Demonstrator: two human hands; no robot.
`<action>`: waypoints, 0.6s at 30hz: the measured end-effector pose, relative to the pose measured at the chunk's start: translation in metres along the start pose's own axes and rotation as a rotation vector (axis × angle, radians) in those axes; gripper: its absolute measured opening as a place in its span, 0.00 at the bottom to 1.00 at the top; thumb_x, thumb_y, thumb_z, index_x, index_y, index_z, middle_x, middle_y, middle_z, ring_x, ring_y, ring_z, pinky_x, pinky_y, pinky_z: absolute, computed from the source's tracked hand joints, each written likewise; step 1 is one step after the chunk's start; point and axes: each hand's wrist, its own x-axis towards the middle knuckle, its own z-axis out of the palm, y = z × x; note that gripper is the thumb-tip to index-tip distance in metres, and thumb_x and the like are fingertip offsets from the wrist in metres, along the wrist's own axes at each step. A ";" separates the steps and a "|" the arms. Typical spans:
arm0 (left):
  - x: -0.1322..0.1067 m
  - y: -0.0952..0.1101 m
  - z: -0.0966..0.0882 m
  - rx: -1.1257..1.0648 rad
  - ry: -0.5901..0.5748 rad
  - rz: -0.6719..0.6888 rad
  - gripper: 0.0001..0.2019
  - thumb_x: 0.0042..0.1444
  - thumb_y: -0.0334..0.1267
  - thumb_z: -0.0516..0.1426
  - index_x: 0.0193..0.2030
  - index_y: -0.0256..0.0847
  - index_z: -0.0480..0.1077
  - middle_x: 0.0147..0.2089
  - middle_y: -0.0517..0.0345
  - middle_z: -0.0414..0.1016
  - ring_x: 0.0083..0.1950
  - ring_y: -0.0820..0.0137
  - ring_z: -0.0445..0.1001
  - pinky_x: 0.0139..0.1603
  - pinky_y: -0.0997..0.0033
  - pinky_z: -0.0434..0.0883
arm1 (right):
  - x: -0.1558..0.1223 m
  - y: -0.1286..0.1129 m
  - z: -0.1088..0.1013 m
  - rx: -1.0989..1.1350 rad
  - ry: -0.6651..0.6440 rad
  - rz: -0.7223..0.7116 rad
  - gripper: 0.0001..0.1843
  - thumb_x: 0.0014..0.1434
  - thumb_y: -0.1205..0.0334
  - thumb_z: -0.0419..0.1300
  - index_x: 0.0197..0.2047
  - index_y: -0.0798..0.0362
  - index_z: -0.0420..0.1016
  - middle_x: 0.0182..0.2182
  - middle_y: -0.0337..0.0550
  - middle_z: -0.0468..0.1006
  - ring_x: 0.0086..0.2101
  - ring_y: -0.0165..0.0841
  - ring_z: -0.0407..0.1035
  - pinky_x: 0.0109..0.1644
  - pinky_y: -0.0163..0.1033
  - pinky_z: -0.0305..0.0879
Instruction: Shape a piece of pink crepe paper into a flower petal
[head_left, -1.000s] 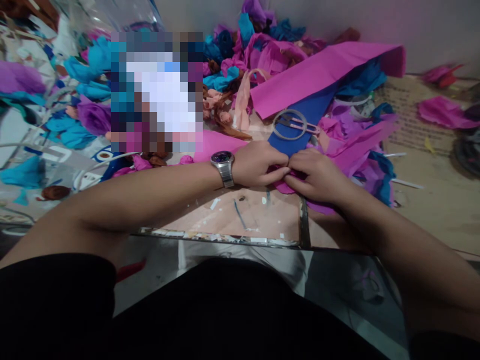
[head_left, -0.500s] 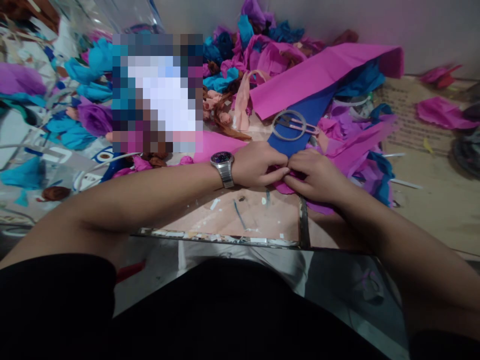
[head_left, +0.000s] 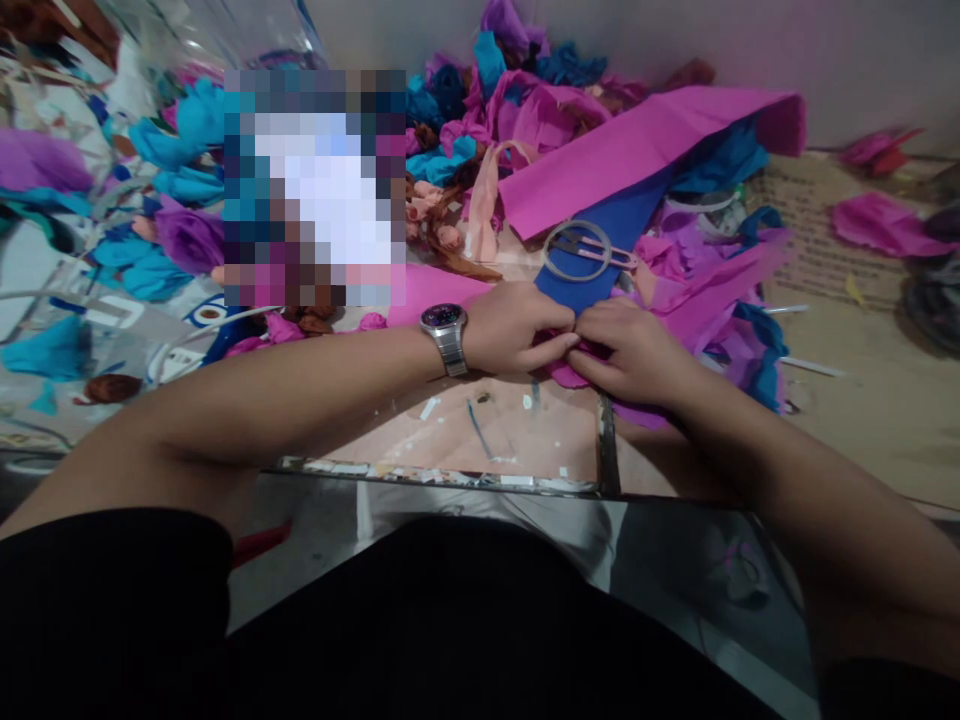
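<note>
My left hand (head_left: pixel 521 328), with a watch (head_left: pixel 444 325) on its wrist, meets my right hand (head_left: pixel 637 348) over the table near its front edge. The fingers of both are closed in a pinch on a small piece of pink crepe paper (head_left: pixel 568 375), mostly hidden beneath them. Just behind the fingers lies a strip of blue paper (head_left: pixel 577 294). On it rest a thin coil of wire (head_left: pixel 550 270) and a slim tool with pink loop handles (head_left: pixel 624 259), whose kind I cannot make out.
A long folded pink crepe sheet (head_left: pixel 600 160) lies across the heap at the back. Crumpled purple and pink paper (head_left: pixel 705 270) is right of my hands. Blue paper flowers (head_left: pixel 161 265) and cables crowd the left. Printed cardboard (head_left: pixel 840 400) covers the right side. One patch is pixelated.
</note>
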 end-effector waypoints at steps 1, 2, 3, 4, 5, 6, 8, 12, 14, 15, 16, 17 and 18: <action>0.000 0.000 0.000 0.003 0.005 -0.001 0.24 0.80 0.51 0.51 0.36 0.42 0.79 0.34 0.51 0.84 0.36 0.65 0.80 0.41 0.61 0.65 | 0.000 0.000 0.000 0.003 -0.002 0.003 0.13 0.74 0.57 0.61 0.35 0.49 0.69 0.30 0.42 0.74 0.36 0.37 0.66 0.47 0.45 0.55; 0.000 0.000 0.001 0.006 0.009 -0.003 0.25 0.80 0.51 0.51 0.36 0.42 0.79 0.34 0.51 0.84 0.36 0.65 0.80 0.41 0.61 0.65 | 0.000 0.000 0.000 0.006 -0.004 0.007 0.13 0.74 0.57 0.61 0.35 0.49 0.69 0.30 0.42 0.74 0.36 0.37 0.66 0.46 0.45 0.55; 0.000 -0.001 0.001 0.008 0.014 -0.006 0.25 0.80 0.51 0.51 0.37 0.42 0.79 0.34 0.51 0.84 0.36 0.65 0.80 0.41 0.61 0.65 | 0.000 0.000 0.000 0.008 -0.007 0.013 0.14 0.74 0.57 0.61 0.35 0.49 0.69 0.30 0.42 0.74 0.36 0.37 0.66 0.47 0.45 0.55; -0.001 -0.001 0.001 0.010 0.020 -0.007 0.25 0.80 0.51 0.50 0.37 0.42 0.80 0.33 0.51 0.84 0.36 0.65 0.80 0.41 0.61 0.65 | 0.000 0.000 -0.001 0.009 -0.008 0.018 0.14 0.74 0.57 0.61 0.35 0.49 0.69 0.30 0.42 0.74 0.36 0.37 0.66 0.47 0.45 0.55; -0.001 -0.001 0.001 0.012 0.024 -0.008 0.25 0.80 0.52 0.50 0.37 0.42 0.80 0.33 0.51 0.84 0.36 0.65 0.80 0.41 0.60 0.65 | 0.000 -0.001 -0.001 0.009 -0.008 0.021 0.14 0.74 0.57 0.61 0.35 0.49 0.69 0.30 0.42 0.74 0.36 0.37 0.66 0.47 0.45 0.55; -0.001 -0.001 0.001 0.015 0.030 -0.010 0.26 0.81 0.52 0.50 0.37 0.42 0.80 0.33 0.51 0.84 0.36 0.65 0.80 0.41 0.60 0.65 | 0.000 -0.001 -0.001 0.007 -0.006 0.021 0.13 0.74 0.57 0.61 0.35 0.49 0.69 0.30 0.42 0.74 0.36 0.37 0.66 0.47 0.45 0.55; -0.001 0.000 0.001 0.018 0.032 -0.016 0.26 0.81 0.53 0.50 0.37 0.42 0.80 0.33 0.51 0.84 0.36 0.65 0.80 0.41 0.60 0.65 | 0.000 -0.001 -0.001 0.002 0.000 0.018 0.13 0.75 0.57 0.61 0.36 0.49 0.69 0.30 0.42 0.75 0.36 0.37 0.66 0.47 0.46 0.56; -0.001 0.001 0.000 0.017 0.030 -0.029 0.25 0.80 0.52 0.50 0.37 0.42 0.80 0.33 0.51 0.84 0.36 0.64 0.80 0.41 0.60 0.66 | -0.001 -0.001 -0.001 -0.002 0.003 0.023 0.13 0.74 0.58 0.61 0.35 0.49 0.69 0.30 0.42 0.75 0.36 0.37 0.66 0.46 0.46 0.55; 0.000 0.001 0.000 0.014 0.035 -0.029 0.25 0.80 0.52 0.51 0.38 0.42 0.80 0.33 0.51 0.84 0.36 0.64 0.80 0.41 0.60 0.66 | -0.001 -0.001 -0.001 0.000 0.004 0.028 0.13 0.74 0.58 0.61 0.35 0.49 0.69 0.30 0.42 0.74 0.35 0.37 0.65 0.46 0.45 0.55; 0.000 0.001 0.000 0.012 0.037 -0.029 0.25 0.80 0.52 0.51 0.38 0.42 0.80 0.33 0.51 0.84 0.36 0.64 0.80 0.41 0.60 0.66 | -0.001 -0.001 -0.001 0.001 0.005 0.029 0.13 0.74 0.58 0.61 0.35 0.49 0.68 0.30 0.42 0.74 0.35 0.37 0.66 0.46 0.45 0.55; 0.000 0.001 0.000 0.011 0.039 -0.029 0.25 0.80 0.52 0.51 0.38 0.42 0.80 0.33 0.51 0.84 0.36 0.64 0.80 0.41 0.60 0.65 | -0.001 -0.001 -0.001 0.002 0.007 0.029 0.13 0.74 0.58 0.61 0.35 0.49 0.69 0.30 0.42 0.74 0.36 0.37 0.66 0.46 0.45 0.56; 0.000 0.001 0.000 0.010 0.043 -0.029 0.25 0.80 0.52 0.51 0.38 0.42 0.80 0.33 0.52 0.84 0.36 0.64 0.80 0.41 0.60 0.65 | -0.001 -0.001 -0.001 0.001 0.009 0.027 0.13 0.74 0.58 0.61 0.35 0.49 0.69 0.30 0.42 0.74 0.36 0.37 0.66 0.46 0.45 0.56; 0.000 0.001 0.000 0.010 0.044 -0.028 0.25 0.80 0.52 0.51 0.38 0.42 0.80 0.33 0.52 0.84 0.36 0.65 0.80 0.41 0.60 0.65 | -0.001 -0.001 -0.001 -0.001 0.012 0.023 0.13 0.74 0.58 0.61 0.35 0.49 0.69 0.30 0.42 0.74 0.36 0.37 0.66 0.46 0.45 0.56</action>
